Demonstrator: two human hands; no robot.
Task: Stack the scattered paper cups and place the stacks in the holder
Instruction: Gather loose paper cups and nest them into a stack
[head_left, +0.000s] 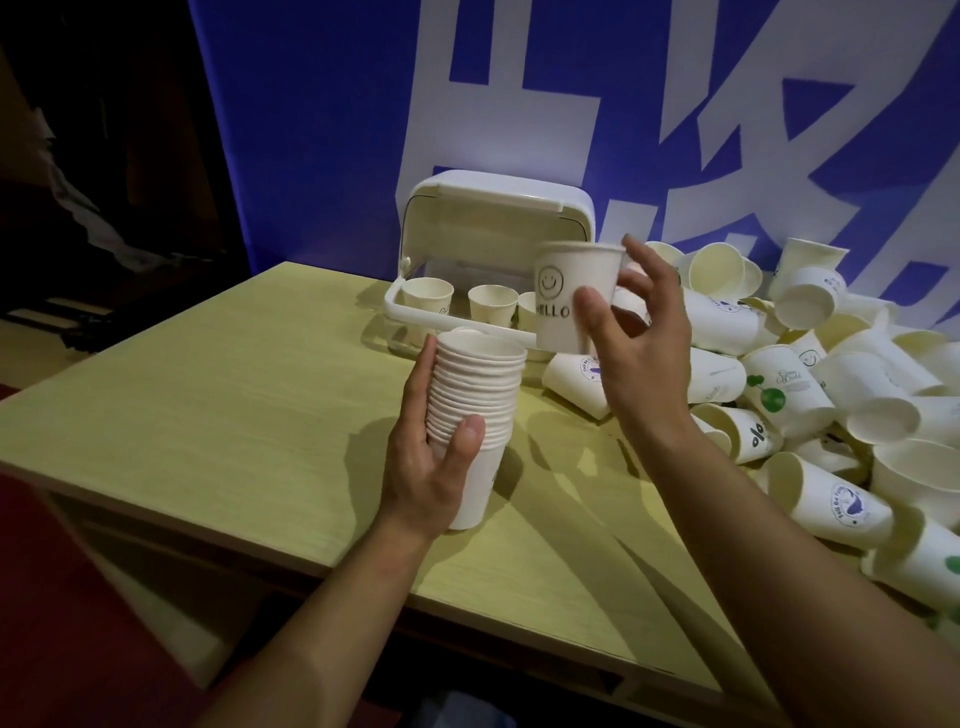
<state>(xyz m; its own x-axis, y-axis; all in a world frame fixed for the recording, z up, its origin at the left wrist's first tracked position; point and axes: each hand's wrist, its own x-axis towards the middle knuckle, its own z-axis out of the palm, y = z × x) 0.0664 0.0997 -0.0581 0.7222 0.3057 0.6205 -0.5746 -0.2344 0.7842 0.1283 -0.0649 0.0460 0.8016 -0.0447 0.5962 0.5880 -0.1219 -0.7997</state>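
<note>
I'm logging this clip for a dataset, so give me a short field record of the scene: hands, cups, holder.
left hand: grips a tall stack of cups, upright
right hand: pinches a single cup, upright, smiley and HELLO print
single cup position: above and right of the stack, not yet nested
holder: white, lid open, cup stacks inside
loose cups: piled on the table, right side

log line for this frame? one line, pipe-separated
left hand: holds cup stack | right hand: holds HELLO cup above stack | holder: open, cups inside | pile of loose cups: remains
</note>
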